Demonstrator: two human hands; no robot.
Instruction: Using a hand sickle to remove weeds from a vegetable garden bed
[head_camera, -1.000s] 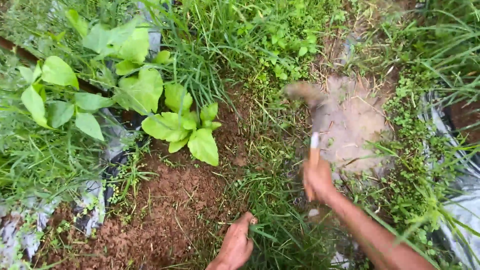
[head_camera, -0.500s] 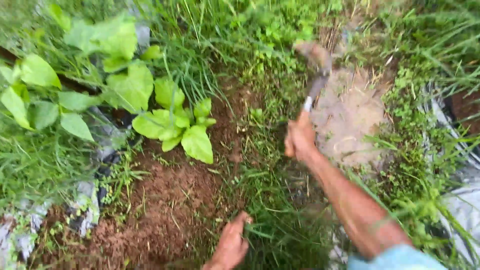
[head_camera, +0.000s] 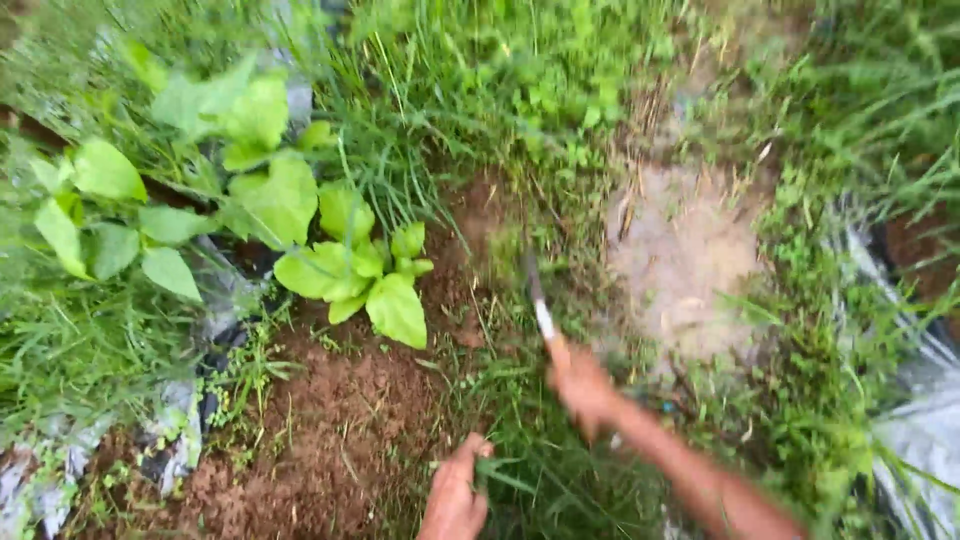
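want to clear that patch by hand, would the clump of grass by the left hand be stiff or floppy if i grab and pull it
Probably floppy: the grass clump by the left hand is thin, arching blades. It may resist a pull, since it stands rooted in the reddish soil. Likely light once free.

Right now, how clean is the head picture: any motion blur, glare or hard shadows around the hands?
Head view: the right hand and its short wood-handled digging tool are smeared by motion blur; the left hand at the tuft of long green grass is only slightly soft; light is flat, without hard shadows or glare; the broad-leaved green plant reads sharper.
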